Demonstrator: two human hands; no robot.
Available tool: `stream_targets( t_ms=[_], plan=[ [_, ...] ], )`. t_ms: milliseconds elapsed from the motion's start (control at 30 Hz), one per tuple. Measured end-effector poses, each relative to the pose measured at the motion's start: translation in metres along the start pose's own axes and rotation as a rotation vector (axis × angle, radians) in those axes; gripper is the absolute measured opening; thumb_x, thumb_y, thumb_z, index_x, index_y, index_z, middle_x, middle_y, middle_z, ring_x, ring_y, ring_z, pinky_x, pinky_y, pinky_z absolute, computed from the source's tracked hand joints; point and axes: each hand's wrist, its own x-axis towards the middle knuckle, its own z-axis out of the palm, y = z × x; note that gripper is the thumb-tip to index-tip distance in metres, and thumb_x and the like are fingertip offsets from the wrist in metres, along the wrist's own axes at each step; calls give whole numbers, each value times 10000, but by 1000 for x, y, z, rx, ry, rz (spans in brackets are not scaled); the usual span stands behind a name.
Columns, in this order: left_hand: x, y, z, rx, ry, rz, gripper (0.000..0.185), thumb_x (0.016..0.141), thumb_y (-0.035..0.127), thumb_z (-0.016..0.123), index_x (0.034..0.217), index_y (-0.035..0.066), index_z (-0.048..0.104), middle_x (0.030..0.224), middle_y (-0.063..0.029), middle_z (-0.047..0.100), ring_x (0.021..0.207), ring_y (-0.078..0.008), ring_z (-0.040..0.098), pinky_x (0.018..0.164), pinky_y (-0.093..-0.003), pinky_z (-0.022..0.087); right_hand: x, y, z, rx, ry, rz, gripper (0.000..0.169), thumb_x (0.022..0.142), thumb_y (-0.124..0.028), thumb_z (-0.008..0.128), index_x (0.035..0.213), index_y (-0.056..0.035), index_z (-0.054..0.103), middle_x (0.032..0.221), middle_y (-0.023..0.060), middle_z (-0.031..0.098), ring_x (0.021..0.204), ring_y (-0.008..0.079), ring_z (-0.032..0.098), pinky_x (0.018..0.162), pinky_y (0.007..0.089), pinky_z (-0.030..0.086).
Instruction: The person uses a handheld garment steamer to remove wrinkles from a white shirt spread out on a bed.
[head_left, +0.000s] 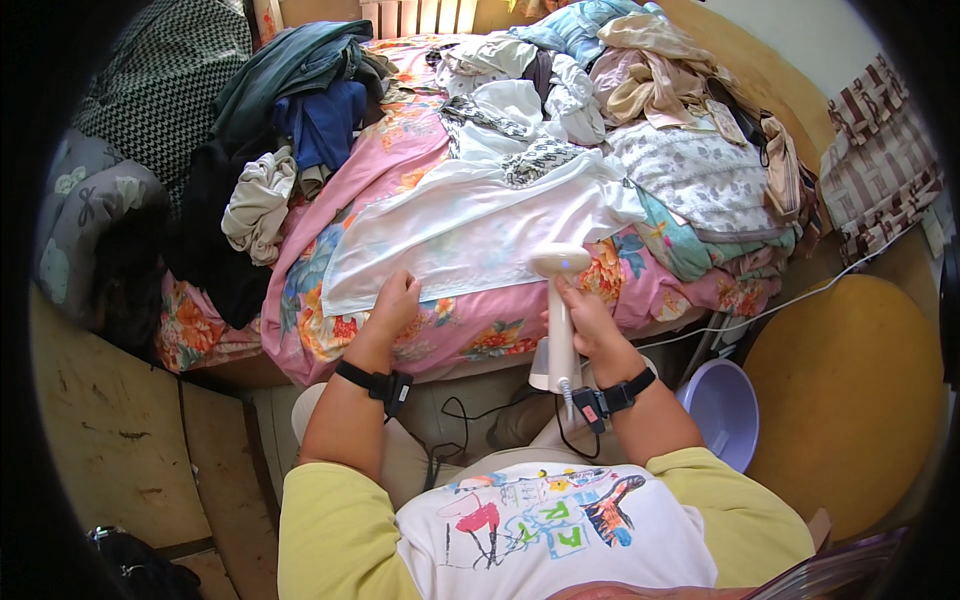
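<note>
A white garment (480, 232) of thin, sheer cloth with black-patterned trim lies spread over the flowered pink bedding (405, 337). At its near hem my left hand (396, 300) has curled fingers, pinching the edge; the fingertips are partly hidden. My right hand (589, 319) grips the upright handle of a white handheld garment steamer (559, 330). The steamer's rounded head, with a small blue light, is over the hem's right part; I cannot tell whether it touches the cloth. Its clear tank and cord hang at the lower end.
Heaped clothes (300, 90) lie on the bed's left, with more clothing (652, 67) at the back right. A white cable (795, 296) runs along the right side. A lilac basin (720, 412) stands by a round yellow-brown board (847, 405). Wooden panels (112, 420) are at left.
</note>
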Motion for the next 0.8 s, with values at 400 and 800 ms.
stream_targets(
  t_ms=[400, 800],
  plan=[
    [2, -18, -9, -292, -61, -103, 200, 925, 165, 540, 848, -19, 556, 740, -102, 612, 679, -169, 571, 637, -324, 469, 17, 30, 67, -19, -228, 149, 533, 901, -481, 618, 1089, 10, 530, 744, 102, 598, 599, 195, 600, 507, 329, 508],
    [0, -21, -9, -361, -31, -80, 201, 928, 166, 540, 860, -22, 560, 741, -91, 619, 686, -165, 581, 641, -318, 473, 14, 15, -20, 6, 39, 107, 469, 910, -442, 620, 1007, 12, 555, 758, 121, 619, 615, 219, 625, 556, 351, 537]
  ],
)
